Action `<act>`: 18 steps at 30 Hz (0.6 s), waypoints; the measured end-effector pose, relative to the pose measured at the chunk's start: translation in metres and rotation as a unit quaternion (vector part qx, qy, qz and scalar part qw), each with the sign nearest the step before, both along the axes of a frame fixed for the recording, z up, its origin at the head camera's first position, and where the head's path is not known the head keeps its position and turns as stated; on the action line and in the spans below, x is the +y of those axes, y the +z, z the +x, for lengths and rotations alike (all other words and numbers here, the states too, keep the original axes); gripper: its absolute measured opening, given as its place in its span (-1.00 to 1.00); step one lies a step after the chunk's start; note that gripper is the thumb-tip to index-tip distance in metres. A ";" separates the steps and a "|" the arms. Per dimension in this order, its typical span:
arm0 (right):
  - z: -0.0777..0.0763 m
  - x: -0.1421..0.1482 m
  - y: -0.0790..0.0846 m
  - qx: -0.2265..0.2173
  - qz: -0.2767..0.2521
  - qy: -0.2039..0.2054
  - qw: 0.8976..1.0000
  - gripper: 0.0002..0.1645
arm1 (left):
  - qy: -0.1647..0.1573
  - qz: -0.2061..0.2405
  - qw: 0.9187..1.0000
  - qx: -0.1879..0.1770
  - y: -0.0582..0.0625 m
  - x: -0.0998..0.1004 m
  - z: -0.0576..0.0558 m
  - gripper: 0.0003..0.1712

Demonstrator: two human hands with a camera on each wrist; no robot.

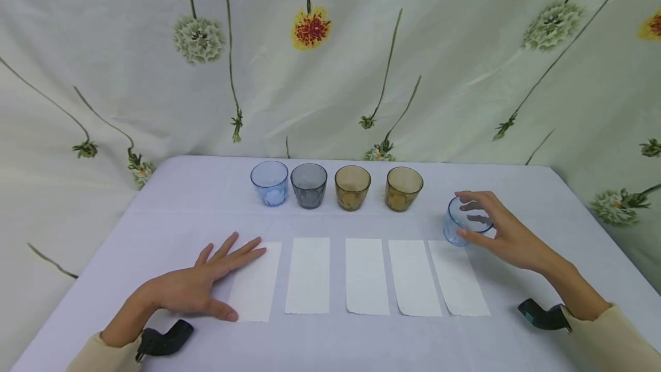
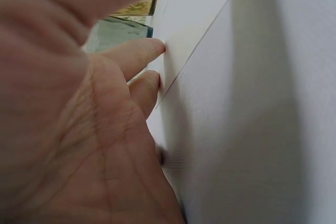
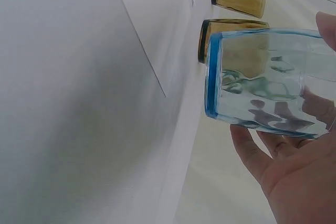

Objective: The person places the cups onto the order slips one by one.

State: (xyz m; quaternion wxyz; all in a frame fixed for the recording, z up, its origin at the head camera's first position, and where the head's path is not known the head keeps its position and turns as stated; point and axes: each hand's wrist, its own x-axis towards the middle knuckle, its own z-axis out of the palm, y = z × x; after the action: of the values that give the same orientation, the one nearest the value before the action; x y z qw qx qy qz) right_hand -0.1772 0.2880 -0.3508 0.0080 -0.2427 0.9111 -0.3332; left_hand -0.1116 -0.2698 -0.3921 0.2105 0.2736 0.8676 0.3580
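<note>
My right hand [image 1: 508, 237] grips a light blue glass [image 1: 451, 228] by its sides, thumb on the near side and fingers on the far side. In the right wrist view the glass [image 3: 257, 82] appears raised off the table, its thick base toward the cloth. Below it lies the top end of the rightmost white paper strip [image 1: 459, 280]. My left hand [image 1: 198, 286] rests with spread fingers at the leftmost paper strip [image 1: 255, 286]. Its fingertips [image 2: 155, 45] touch that paper in the left wrist view, and the thumb lies by the lower left corner.
Along the back stand another light blue glass [image 1: 269, 183], a grey glass [image 1: 308, 186] and two amber glasses [image 1: 353, 188]. More paper strips [image 1: 307, 277] lie side by side between my hands on the white cloth [image 1: 330, 343]. A flowered curtain [image 1: 330, 90] hangs behind.
</note>
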 end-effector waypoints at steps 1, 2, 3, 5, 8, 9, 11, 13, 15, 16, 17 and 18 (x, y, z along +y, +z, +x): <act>0.001 0.000 0.001 -0.002 0.003 0.002 1.000 -0.18 | 0.000 0.000 1.000 0.000 0.000 0.000 0.000 0.19; 0.002 -0.001 0.001 -0.003 0.006 0.003 1.000 -0.18 | 0.000 0.000 1.000 0.001 -0.001 0.000 0.000 0.19; 0.003 -0.001 0.002 -0.003 0.012 0.004 1.000 -0.18 | 0.001 0.000 1.000 0.001 -0.001 0.000 0.000 0.19; 0.004 -0.001 0.003 -0.004 0.019 0.003 1.000 -0.18 | 0.001 -0.002 1.000 0.001 0.000 0.000 0.000 0.19; 0.006 0.000 0.003 -0.009 0.025 0.005 1.000 -0.19 | 0.001 -0.006 1.000 -0.004 0.000 -0.001 0.000 0.19; 0.007 -0.001 0.003 -0.010 0.026 0.005 1.000 -0.20 | 0.001 -0.007 1.000 -0.005 0.000 -0.001 0.000 0.19; 0.008 -0.002 0.004 -0.016 0.021 0.012 1.000 -0.21 | 0.001 -0.008 1.000 -0.008 0.000 -0.001 0.000 0.19; 0.010 -0.002 0.003 -0.018 0.013 0.019 1.000 -0.25 | 0.000 -0.008 1.000 -0.009 0.001 -0.001 0.000 0.20; 0.011 -0.003 0.002 -0.015 0.011 0.026 0.999 -0.27 | -0.001 -0.007 1.000 -0.009 0.001 -0.001 0.000 0.19; 0.011 -0.002 0.001 -0.014 0.012 0.028 0.999 -0.28 | 0.000 -0.008 1.000 -0.010 0.001 -0.001 0.000 0.19; 0.011 -0.002 0.000 -0.010 0.015 0.030 0.999 -0.29 | 0.000 -0.008 1.000 -0.010 0.001 -0.001 0.000 0.19; 0.011 -0.001 0.000 -0.008 0.018 0.031 0.999 -0.29 | 0.000 -0.007 1.000 -0.010 0.001 -0.001 0.000 0.19</act>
State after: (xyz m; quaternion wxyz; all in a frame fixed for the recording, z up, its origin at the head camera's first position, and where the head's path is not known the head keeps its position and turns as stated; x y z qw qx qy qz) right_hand -0.1659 0.2868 -0.3512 0.0302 -0.2677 0.9089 -0.3182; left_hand -0.1114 -0.2707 -0.3912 0.2212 0.2687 0.8679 0.3544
